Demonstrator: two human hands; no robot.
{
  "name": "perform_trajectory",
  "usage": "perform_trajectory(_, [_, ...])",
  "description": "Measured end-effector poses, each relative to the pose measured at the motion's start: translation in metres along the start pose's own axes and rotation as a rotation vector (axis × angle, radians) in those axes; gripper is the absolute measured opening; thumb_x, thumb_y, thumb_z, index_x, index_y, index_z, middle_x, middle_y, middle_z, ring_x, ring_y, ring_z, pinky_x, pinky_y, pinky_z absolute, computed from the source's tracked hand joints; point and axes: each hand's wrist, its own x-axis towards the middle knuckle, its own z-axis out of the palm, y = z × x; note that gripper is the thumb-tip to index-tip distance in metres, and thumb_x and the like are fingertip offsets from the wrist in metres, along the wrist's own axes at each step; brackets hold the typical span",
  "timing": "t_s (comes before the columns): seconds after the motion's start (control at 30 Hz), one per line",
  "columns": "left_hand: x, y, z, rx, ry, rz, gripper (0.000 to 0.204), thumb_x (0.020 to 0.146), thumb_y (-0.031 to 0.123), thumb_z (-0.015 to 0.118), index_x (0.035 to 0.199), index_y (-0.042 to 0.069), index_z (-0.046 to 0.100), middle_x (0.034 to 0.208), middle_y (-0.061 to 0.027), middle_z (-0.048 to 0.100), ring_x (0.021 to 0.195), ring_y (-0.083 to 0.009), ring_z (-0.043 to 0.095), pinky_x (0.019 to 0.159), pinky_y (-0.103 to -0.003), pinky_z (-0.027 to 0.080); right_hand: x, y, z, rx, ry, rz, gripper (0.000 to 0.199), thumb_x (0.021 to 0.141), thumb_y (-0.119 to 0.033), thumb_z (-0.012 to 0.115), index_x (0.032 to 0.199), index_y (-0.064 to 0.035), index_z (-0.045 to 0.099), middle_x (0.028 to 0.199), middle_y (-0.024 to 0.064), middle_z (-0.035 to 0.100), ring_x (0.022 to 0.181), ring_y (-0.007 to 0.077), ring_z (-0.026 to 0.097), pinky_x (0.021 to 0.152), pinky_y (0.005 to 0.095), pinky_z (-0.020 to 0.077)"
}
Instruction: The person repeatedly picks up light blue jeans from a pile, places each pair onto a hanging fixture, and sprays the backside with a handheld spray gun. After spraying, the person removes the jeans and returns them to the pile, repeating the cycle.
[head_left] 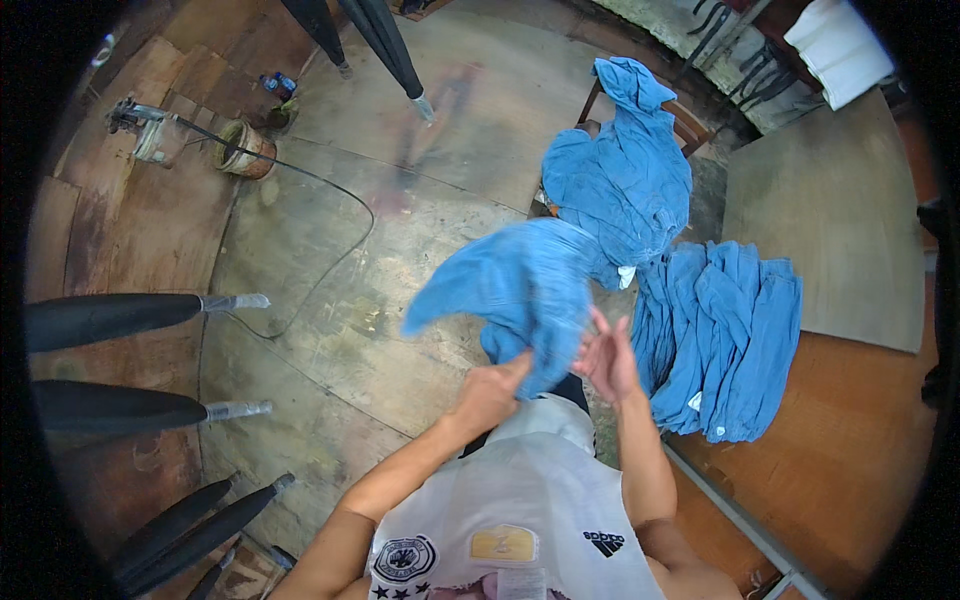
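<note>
My left hand (488, 398) is closed on the lower edge of a blue denim garment (520, 270). The cloth spreads up and to the left in front of my body, smeared by motion, so its exact kind cannot be made out. Just right of it is my right hand (610, 358), its fingers apart and the palm partly turned up; it appears to hold nothing, and I cannot tell if it touches the cloth. Beyond the garment, more blue denim (625, 185) lies heaped over a wooden chair (690, 128). A stack of similar blue garments (715, 335) rests at my right.
Black tapered forms with plastic-wrapped ends, one of them a long form (115, 318), stick out from the left and top. A thin black hose (320, 180) crosses the floor near a stained bucket (245, 150). The stack lies on an orange-brown surface (830, 400) beside a leaning board (820, 220).
</note>
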Motion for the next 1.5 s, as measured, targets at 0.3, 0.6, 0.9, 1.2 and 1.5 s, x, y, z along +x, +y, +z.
perform_trajectory(0.3, [-0.064,0.058,0.039,-0.084,-0.161,0.34,0.084,0.075,0.007,0.072,0.15,0.001,0.037,0.14,-0.0261,0.054,0.117,-0.0346,0.064,0.095,-0.045,0.054,-0.087,0.021,0.045,-0.223,0.53,-0.364,0.032,0.097,-0.019,0.061,0.121,0.0012,0.061,0.106,0.0106,0.07,0.09,0.0209,0.07,0.082,0.0362,0.0572])
perform_trajectory(0.6, [-0.085,0.039,0.031,-0.337,-0.377,0.103,0.052,0.094,0.023,0.065,0.142,0.005,0.052,0.121,-0.0208,0.068,0.103,-0.0342,0.069,0.089,-0.041,0.055,-0.185,0.039,0.045,-0.125,0.802,-0.839,0.037,0.093,-0.015,0.064,0.125,0.0018,0.057,0.112,0.0104,0.068,0.1,0.0228,0.066,0.091,0.0377,0.0519])
perform_trajectory(0.9, [-0.061,-0.067,0.062,-0.526,-0.387,-0.373,0.043,0.098,0.017,0.062,0.135,-0.003,0.055,0.104,-0.0171,0.071,0.091,-0.0215,0.071,0.081,-0.034,0.056,-0.274,-0.062,0.019,-0.146,0.791,-1.1,0.045,0.095,-0.021,0.059,0.13,0.0068,0.052,0.123,0.0161,0.063,0.107,0.0289,0.064,0.097,0.0416,0.0502])
perform_trajectory(1.2, [0.08,-0.093,0.11,-0.056,-0.291,-0.272,0.047,0.094,0.027,0.062,0.13,-0.003,0.058,0.101,-0.0233,0.072,0.088,-0.0275,0.072,0.079,-0.038,0.056,-0.297,-0.278,-0.048,-0.005,0.807,-1.219,0.051,0.092,-0.03,0.063,0.132,0.0012,0.054,0.122,0.0149,0.064,0.108,0.0305,0.063,0.098,0.0445,0.0481])
perform_trajectory(1.5, [0.101,-0.138,0.161,-0.311,-0.199,-0.751,0.039,0.094,0.022,0.063,0.119,-0.008,0.062,0.09,-0.0179,0.073,0.073,-0.0225,0.07,0.069,-0.035,0.056,-0.472,-0.351,-0.184,-0.312,1.266,-1.615,0.063,0.1,-0.042,0.049,0.148,-0.0024,0.043,0.155,0.0192,0.039,0.139,0.0356,0.042,0.113,0.0502,0.0382])
